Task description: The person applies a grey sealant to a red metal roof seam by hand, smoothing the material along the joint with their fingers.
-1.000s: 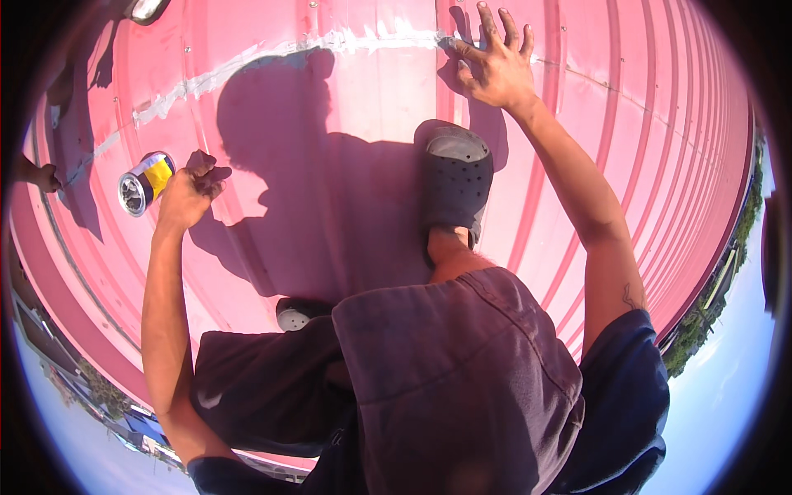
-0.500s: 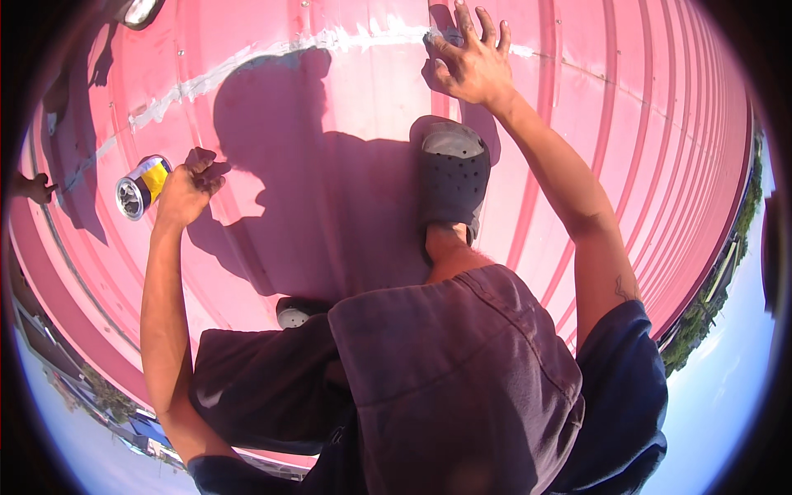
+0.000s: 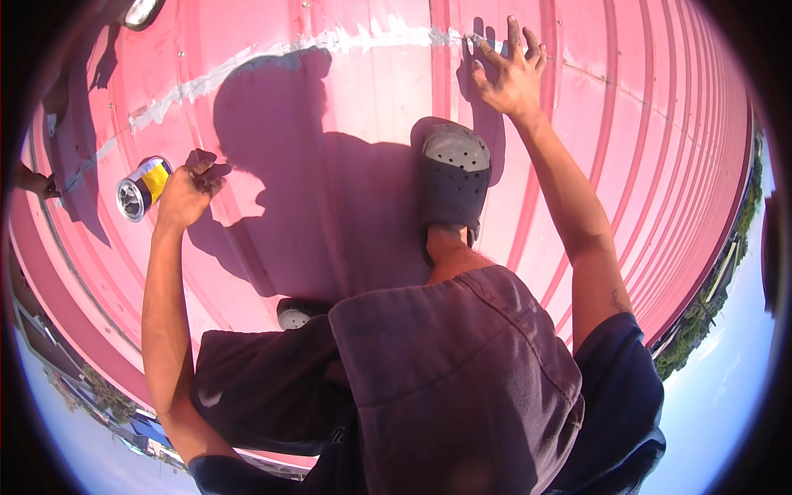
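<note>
My right hand (image 3: 513, 76), fingers spread and smeared grey, reaches over the pink metal roofing (image 3: 375, 95). Its fingertips are at the right end of a whitish-grey sealant strip (image 3: 371, 37) that runs along a seam. My left hand (image 3: 188, 194) has dark-stained, curled fingers; whether anything is between them is hidden. Against its outer side is a metal can (image 3: 152, 181) with a yellow and dark label, its open end turned toward the lower left and grey matter inside. I cannot tell whether this hand holds the can.
My dark perforated clog (image 3: 454, 186) is planted below the seam; a second clog (image 3: 294, 317) shows by my knee. Another person's hand (image 3: 37, 181) is at the far left, and a shoe (image 3: 142, 12) at the top. Raised ribs cross the roof; its right edge (image 3: 701, 289) meets trees and sky.
My right hand has slid to the right along the seam, showing more sealant where it was. My left hand and the can are almost unmoved. The other person's hand has shifted slightly.
</note>
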Demonstrator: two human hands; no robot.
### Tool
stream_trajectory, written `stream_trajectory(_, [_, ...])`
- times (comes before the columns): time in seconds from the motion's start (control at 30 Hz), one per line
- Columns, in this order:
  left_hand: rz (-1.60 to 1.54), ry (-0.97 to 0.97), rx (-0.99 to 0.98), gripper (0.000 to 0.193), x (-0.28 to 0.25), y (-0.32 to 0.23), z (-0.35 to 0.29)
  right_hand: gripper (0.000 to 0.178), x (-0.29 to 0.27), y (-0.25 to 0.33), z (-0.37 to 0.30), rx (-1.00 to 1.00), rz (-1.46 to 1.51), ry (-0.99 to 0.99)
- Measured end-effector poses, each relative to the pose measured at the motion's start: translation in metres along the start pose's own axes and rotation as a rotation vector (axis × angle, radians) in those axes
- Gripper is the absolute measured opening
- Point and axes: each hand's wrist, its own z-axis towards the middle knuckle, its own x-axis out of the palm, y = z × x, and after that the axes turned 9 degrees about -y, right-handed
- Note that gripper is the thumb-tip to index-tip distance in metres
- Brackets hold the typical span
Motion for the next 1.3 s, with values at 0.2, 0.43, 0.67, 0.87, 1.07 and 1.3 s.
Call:
stream_trajectory(0.2, [0.113,0.061,-0.065,0.045,-0.014,-0.054,-0.009,0.052,-0.001,0.032,0.005,0.127,0.236,0.076])
stream_trajectory(0.43, [-0.025,0.004,0.017,0.045,-0.006,-0.021,-0.010,0.045,0.006,0.033,0.022,0.597,0.740,0.346])
stream_trajectory(0.67, [0.034,-0.018,-0.005,0.047,-0.006,-0.026,-0.009,0.034,0.012,0.018,0.031,0.884,1.205,0.472])
stream_trajectory(0.87, [0.023,-0.033,0.010,0.050,-0.006,-0.016,-0.011,0.013,-0.008,0.020,0.054,0.996,1.219,0.604])
stream_trajectory(1.07, [-0.061,-0.013,0.011,0.050,-0.005,-0.008,-0.007,0.014,-0.015,0.020,0.061,0.993,1.146,0.686])
stream_trajectory(1.3, [-0.033,-0.041,0.046,0.049,0.000,0.001,-0.003,0.046,-0.017,0.032,0.068,0.779,0.812,0.714])
